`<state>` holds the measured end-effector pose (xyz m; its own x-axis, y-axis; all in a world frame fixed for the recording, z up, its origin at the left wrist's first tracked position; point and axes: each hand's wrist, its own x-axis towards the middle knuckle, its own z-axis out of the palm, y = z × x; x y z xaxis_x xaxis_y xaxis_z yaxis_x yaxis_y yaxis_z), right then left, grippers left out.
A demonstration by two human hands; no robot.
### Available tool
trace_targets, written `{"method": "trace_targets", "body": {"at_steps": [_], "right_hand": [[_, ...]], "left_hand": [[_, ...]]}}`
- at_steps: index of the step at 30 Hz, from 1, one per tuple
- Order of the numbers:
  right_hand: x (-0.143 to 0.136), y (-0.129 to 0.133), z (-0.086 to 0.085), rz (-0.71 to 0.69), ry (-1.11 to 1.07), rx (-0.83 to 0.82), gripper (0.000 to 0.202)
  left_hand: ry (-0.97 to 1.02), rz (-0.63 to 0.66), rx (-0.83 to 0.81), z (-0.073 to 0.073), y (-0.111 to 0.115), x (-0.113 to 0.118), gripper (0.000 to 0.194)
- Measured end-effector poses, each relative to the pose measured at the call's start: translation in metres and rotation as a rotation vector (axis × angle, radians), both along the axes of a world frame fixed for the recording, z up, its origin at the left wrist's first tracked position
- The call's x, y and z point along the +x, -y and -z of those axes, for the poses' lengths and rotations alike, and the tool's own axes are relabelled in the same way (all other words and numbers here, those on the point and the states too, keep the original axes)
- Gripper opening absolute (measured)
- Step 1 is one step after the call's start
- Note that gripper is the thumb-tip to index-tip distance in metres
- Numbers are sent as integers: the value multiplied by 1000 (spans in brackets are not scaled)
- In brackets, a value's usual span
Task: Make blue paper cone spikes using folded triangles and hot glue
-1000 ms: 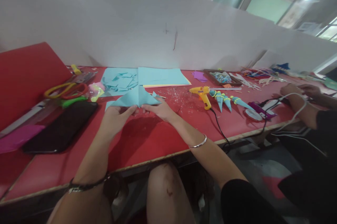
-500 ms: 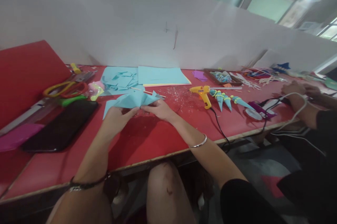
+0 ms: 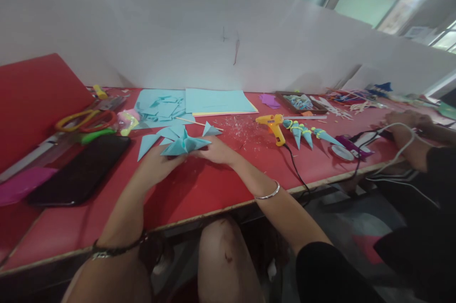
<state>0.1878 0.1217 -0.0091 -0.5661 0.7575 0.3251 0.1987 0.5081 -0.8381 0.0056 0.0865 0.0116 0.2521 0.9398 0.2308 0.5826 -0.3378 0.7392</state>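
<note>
Folded blue paper [image 3: 184,144] hides the fingertips of both hands pinching it.

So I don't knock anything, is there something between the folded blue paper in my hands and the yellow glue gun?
Past your right hand, beside the folded blue paper, nothing tall shows: a small folded piece just behind it, then tiny pale scraps on the table, left of the glue gun.

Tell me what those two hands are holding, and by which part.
The left hand and right hand hold the folded paper by its near edge; the exact grip is hidden.
</note>
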Motion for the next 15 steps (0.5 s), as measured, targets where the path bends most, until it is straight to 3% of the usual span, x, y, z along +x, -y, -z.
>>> {"method": "trace_targets", "body": {"at_steps": [10,15], "right_hand": [[-5,4,-4,-8,13,-34,21],[-5,2,-2,29,-6,-14,17]], "left_hand": [[30,-19,-10,-10,0,6,37],[-82,61,-45,-8,3,4,37]]}}
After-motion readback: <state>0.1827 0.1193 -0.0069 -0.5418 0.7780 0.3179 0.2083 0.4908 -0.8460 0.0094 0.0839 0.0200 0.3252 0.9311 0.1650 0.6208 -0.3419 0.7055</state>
